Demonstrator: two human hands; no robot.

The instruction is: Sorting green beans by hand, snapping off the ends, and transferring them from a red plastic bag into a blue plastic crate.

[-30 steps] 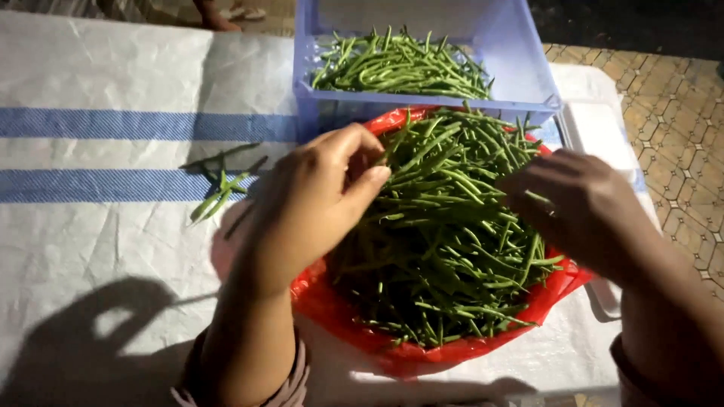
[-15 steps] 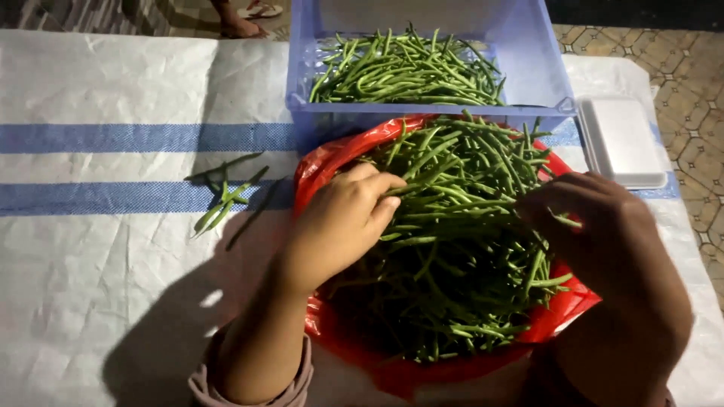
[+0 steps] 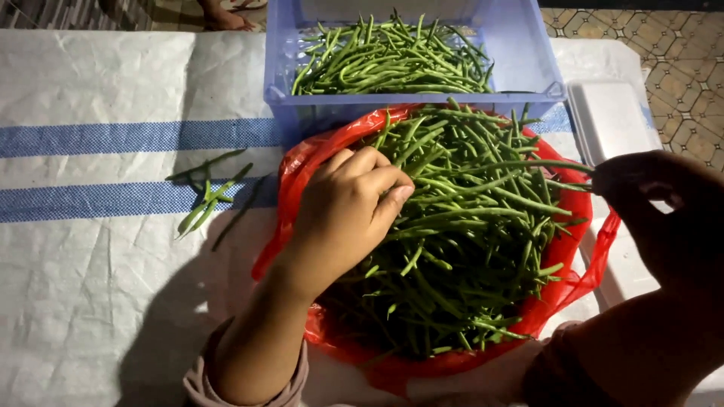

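Item one, lowest in the frame: our left hand (image 3: 351,207) is reaching up from the bottom centre and resting on the heap of long green beans (image 3: 467,241), fingers curled together into the pile; whether they are pinching a stem we cannot tell.

Item two, lower right: our right hand (image 3: 660,203) is sitting in shadow at the right edge, thumb and fingers closing on the end of a single bean (image 3: 528,163) that is stretching leftward across the heap.

Item three, centre: the heap is filling a red plastic bag (image 3: 302,162), its rim folding open around the beans.

Item four, left of centre: a few trimmed bean scraps (image 3: 207,197) are lying loose on the white woven sheet with blue stripes (image 3: 90,139).

Item five, right of centre: a white foam tray (image 3: 611,117) is lying just beside the bag.

Item six, top centre: a blue plastic crate (image 3: 528,64) is touching the bag's far rim and holding more beans (image 3: 385,60).
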